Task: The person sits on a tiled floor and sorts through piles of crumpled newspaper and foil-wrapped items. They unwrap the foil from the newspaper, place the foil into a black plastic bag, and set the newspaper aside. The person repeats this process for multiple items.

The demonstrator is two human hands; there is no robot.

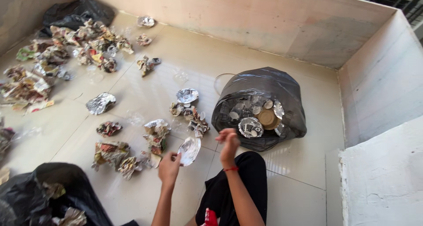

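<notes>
Beside the open black rubbish bag (260,87) sitting full of used foil plates, the person's left hand (169,168) is pinching a crumpled silver foil plate (189,150) by its edge, while the right hand (228,143) is hovering loosely curled and empty just beside it.

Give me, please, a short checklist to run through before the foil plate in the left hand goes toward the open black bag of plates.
1. Foil plate pinched at its edge by the left hand: ok.
2. Right hand free, holding nothing: ok.
3. Black bag mouth open, facing the person: ok.
4. Room left in the bag above the plates and cups: cannot tell.
5. Bare tile floor between plate and bag: ok.
6. Plate free of scraps: cannot tell.
</notes>
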